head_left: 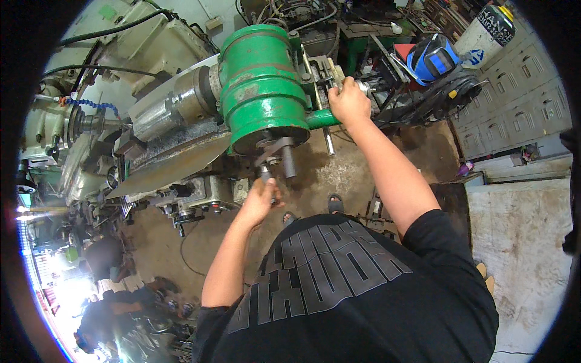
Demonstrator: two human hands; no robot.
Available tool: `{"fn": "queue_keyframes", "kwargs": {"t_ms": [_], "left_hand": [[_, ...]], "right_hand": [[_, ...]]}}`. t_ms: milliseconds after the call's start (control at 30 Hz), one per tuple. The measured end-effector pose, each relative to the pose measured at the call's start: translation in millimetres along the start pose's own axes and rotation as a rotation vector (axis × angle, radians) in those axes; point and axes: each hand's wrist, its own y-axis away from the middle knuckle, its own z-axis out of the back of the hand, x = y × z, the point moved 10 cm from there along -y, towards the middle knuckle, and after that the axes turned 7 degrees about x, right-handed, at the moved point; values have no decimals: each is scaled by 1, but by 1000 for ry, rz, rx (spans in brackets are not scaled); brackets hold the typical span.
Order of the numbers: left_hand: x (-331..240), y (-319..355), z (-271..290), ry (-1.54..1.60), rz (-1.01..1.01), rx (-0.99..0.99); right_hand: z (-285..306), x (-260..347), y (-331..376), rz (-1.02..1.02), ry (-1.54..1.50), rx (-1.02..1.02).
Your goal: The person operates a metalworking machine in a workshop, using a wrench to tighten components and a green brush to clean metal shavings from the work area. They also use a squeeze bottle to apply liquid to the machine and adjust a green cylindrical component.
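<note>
In front of me a green ribbed cylindrical machine housing sits on the machine bed. At its near end is a crank with a dark grey grip sticking out toward me. My left hand is closed round another handle of this crank, just below the housing. Up and to the right, my right hand is closed over a part beside the green side arm. Its fingers hide what they hold.
A large metal chuck-like cylinder lies left of the housing, above a curved metal sheet. A blue welding helmet and a gas cylinder stand far right, by grey lockers. Another person crouches near bright light, lower left.
</note>
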Motion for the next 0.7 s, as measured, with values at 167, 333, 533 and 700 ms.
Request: {"fn": "queue_keyframes", "kwargs": {"t_ms": [167, 333, 533, 700], "left_hand": [[-56, 38, -5, 323, -88, 26], [-60, -2, -85, 290, -109, 234], [-6, -18, -31, -201, 50, 94], [-38, 29, 28, -201, -64, -108]], "right_hand": [[-6, -1, -1, -33, 13, 24], [-8, -1, -3, -63, -1, 39], [-3, -3, 4, 1, -7, -11], [5, 1, 4, 3, -86, -46]]}}
